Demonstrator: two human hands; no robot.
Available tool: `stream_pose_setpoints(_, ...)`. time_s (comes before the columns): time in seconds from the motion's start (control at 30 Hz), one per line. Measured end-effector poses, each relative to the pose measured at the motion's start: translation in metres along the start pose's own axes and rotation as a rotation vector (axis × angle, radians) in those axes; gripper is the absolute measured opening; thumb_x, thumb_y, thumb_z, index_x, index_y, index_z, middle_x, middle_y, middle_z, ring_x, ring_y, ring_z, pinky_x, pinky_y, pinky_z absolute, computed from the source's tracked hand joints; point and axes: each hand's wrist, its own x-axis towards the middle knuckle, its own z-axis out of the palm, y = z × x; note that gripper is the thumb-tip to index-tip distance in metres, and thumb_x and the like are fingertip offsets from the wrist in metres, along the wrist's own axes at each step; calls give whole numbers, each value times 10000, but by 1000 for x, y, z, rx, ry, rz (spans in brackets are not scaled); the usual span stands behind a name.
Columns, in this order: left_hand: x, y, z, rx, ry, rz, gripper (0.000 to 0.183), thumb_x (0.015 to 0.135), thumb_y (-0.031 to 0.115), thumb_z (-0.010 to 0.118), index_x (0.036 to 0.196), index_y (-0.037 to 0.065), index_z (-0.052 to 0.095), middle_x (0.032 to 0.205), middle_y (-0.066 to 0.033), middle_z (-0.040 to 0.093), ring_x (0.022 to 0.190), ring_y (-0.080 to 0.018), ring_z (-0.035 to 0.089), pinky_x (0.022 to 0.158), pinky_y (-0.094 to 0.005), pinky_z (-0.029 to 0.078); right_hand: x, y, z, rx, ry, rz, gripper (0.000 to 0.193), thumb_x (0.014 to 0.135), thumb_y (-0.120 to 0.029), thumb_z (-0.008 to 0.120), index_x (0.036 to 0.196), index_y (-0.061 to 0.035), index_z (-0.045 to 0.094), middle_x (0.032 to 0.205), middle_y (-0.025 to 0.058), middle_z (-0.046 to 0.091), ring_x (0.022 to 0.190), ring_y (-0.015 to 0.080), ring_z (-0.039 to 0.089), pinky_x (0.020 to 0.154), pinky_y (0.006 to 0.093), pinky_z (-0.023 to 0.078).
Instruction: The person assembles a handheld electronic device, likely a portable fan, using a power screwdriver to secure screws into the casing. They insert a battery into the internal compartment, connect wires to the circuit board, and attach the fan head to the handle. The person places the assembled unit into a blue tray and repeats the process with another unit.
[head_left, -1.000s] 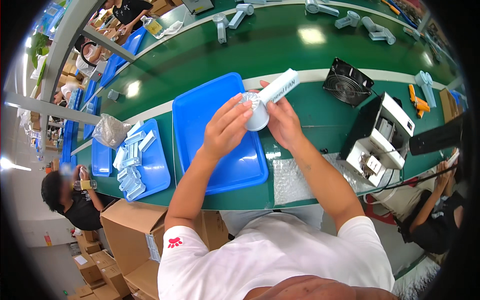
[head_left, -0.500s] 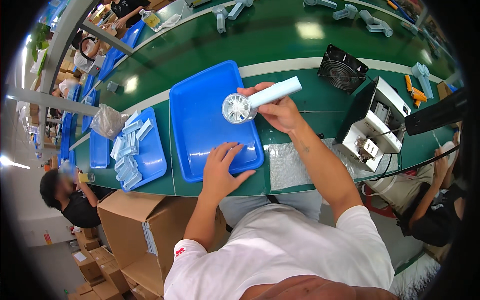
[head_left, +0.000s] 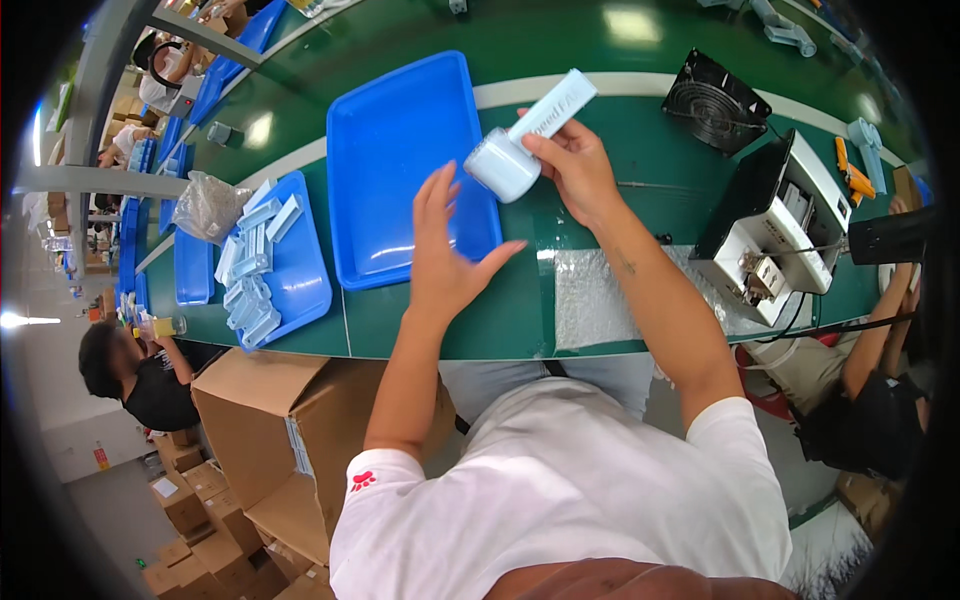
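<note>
A light blue handheld fan with a round head and a straight handle is in my right hand, gripped by the handle near the head. The handle tilts up to the right, and the smooth outer shell of the head shows. Close to the head, on its left, my left hand is open, fingers raised and thumb spread, not touching the fan. Below and behind my left hand lies a large blue tray with nothing visible in it.
Left, a smaller blue tray carries several light blue handle pieces beside a clear plastic bag. Right stand a black square fan and a white-and-black machine. Bubble wrap lies near the front edge; an open cardboard box stands below.
My right hand has turned the fan, so its blades no longer face me. My left hand has risen from the tray's near edge toward the fan head. The view has shifted slightly.
</note>
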Motion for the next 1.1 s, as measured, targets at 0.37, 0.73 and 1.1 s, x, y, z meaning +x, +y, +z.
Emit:
stream_pose_setpoints(0.37,74,1,79,-854,105,-241,467,1110,348,490,1449,27,465,1137,-80,653,817,-144,631,638,-291,495,16,-17,-31,228,-38,-181,380,1074,-378,565,1243,-45,640,1015,56,716,793,136,661,721,289,536)
stream_pose_setpoints(0.73,73,-5,71,-859,161,-146,520,1068,258,585,1501,37,401,1252,-102,610,1000,-159,629,752,-307,542,18,-5,-33,167,-69,-187,480,1087,-357,545,1413,-4,555,1101,98,727,910,181,709,822,331,584)
stream_pose_setpoints(1.1,70,-23,68,-836,171,24,620,1031,258,622,1533,10,356,1336,-146,571,1099,-204,622,806,-320,562,14,-1,-34,83,-154,-191,555,1015,-298,674,1455,9,530,1164,100,722,939,190,701,864,363,579)
